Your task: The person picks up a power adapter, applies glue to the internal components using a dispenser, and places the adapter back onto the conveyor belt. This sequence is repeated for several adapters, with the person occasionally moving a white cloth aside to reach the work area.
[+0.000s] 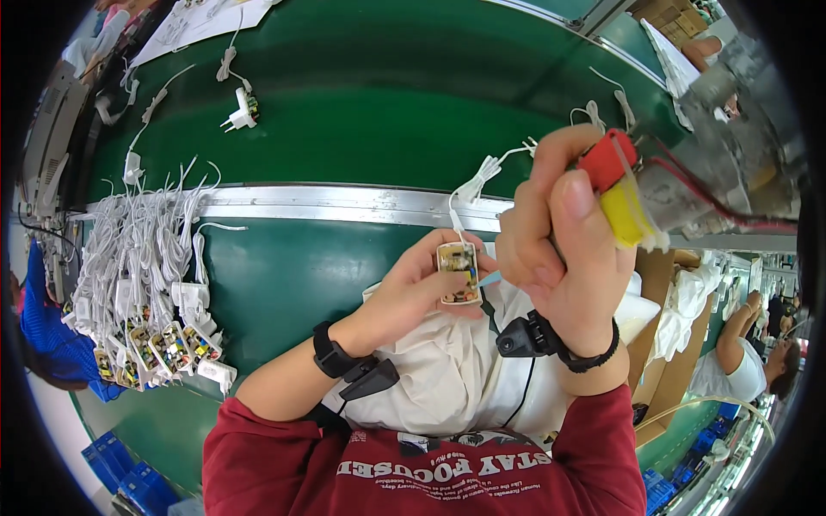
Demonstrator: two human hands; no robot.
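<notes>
Charger (465, 257) sat over the lap (447, 370), gripped by the left hand (411, 285), probably face-up to keep its bare circuit board in view. The right hand (564, 245) was closed round a red-and-yellow tool (625, 215), perhaps for steadiness. A cardboard box (682, 359) seemed to hold white plastic (690, 301); the contents of the blue bins (107, 463) were unclear.

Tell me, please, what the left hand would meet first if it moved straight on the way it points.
The left hand, holding the circuit board, points toward the right hand, which seems first in line; depth is unclear, and it could pass beneath.
</notes>
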